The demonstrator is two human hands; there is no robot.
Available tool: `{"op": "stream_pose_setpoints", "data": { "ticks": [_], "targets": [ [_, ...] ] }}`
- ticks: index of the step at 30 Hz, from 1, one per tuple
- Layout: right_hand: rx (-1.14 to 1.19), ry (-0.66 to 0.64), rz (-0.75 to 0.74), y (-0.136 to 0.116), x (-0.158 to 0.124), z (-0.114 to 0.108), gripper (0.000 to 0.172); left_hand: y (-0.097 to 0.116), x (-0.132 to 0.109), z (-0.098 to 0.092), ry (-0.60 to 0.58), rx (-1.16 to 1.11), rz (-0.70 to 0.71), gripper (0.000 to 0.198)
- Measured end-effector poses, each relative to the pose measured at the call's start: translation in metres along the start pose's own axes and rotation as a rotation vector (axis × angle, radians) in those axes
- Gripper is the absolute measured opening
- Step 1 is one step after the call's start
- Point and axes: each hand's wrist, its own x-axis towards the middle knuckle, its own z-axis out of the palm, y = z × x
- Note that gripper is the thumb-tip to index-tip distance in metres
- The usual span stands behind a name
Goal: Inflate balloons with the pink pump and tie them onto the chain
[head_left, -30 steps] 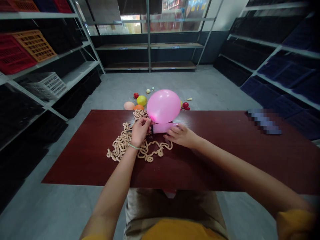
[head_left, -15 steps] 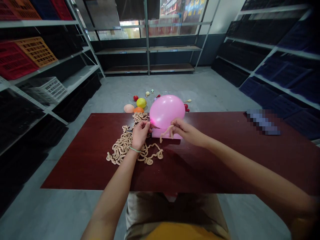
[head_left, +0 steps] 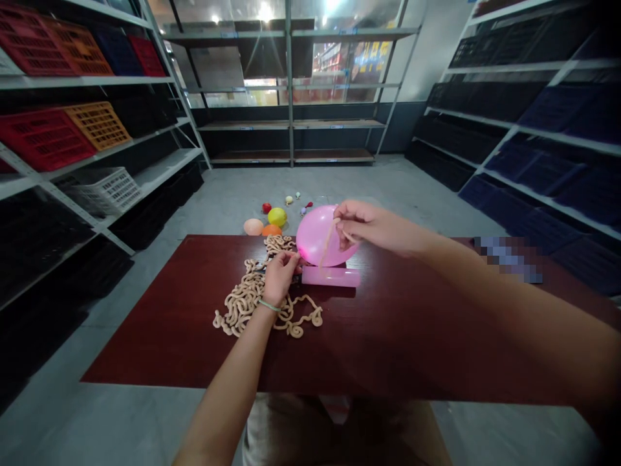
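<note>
While the left hand (head_left: 280,277) pinches the neck of the pink balloon (head_left: 315,238) just above the counter (head_left: 398,336), the right hand (head_left: 369,226) grips a cord (head_left: 326,246) raised beside it. Balloon: light, fragile; hold at neck. Cord: soft, limp.

Dark red table (head_left: 388,336), beige cord heap (head_left: 247,298), pink tube (head_left: 330,277), pink balloon (head_left: 315,236)

right hand (head_left: 369,226) now lifted off the desk (head_left: 412,330), raised beside the pink balloon (head_left: 315,236), pinching a beige cord (head_left: 326,244) pulled up taut from below. a second ago, resting low on the pink cylinder (head_left: 330,277). view tilted upward.
</note>
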Motion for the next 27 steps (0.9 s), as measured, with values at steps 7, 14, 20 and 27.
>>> {"op": "stream_pose_setpoints", "data": {
  "ticks": [7,14,20,27],
  "targets": [
    [-0.411,0.149,-0.096,-0.033,0.060,-0.008,0.018,0.004,-0.002,0.001,-0.034,-0.028,0.019,0.031],
    [-0.741,0.239,-0.171,-0.035,0.113,0.015,0.016,0.006,-0.006,-0.003,0.051,0.230,0.187,0.024],
    [-0.861,0.083,-0.182,-0.018,0.101,0.041,0.026,0.012,-0.006,-0.010,0.280,0.474,0.371,0.017],
    [-0.807,0.045,-0.271,-0.011,0.084,0.057,0.019,0.014,0.001,-0.017,0.425,0.532,0.512,0.017]
  ]
}}
